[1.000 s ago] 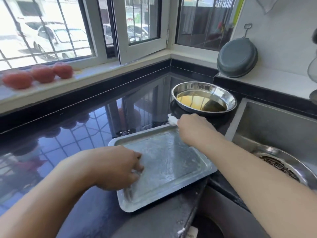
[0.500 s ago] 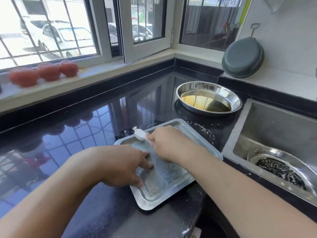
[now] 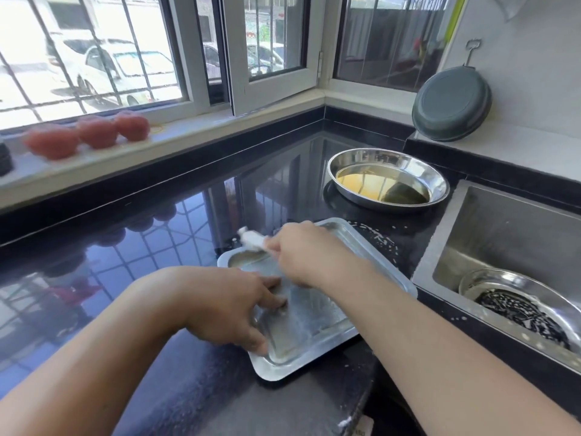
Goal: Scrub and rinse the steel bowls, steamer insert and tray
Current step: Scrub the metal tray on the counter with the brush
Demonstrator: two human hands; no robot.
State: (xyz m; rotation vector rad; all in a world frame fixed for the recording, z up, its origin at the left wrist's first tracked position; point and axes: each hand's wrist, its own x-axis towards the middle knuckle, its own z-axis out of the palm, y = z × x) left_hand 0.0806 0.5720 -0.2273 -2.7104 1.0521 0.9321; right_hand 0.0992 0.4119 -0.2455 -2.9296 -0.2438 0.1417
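Observation:
A rectangular steel tray (image 3: pixel 317 322) lies soapy on the black counter near its front edge. My left hand (image 3: pixel 226 309) presses down on the tray's left side, fingers spread on its floor and rim. My right hand (image 3: pixel 305 253) grips a white scrubber (image 3: pixel 251 239) over the tray's far left corner. A round steel bowl (image 3: pixel 388 180) holding yellowish water stands farther back on the counter. In the sink at the right sits the steel steamer insert (image 3: pixel 518 306) with a dark perforated bottom.
The steel sink (image 3: pixel 509 234) opens at the right. A dark green lidded pan (image 3: pixel 451 103) leans against the wall on a raised ledge. Three red tomatoes (image 3: pixel 91 135) sit on the windowsill. The glossy black counter (image 3: pixel 125 262) stretches to the left.
My right hand has swept the scrubber from the tray's far right corner to its far left corner. The left hand has stayed pressing on the tray.

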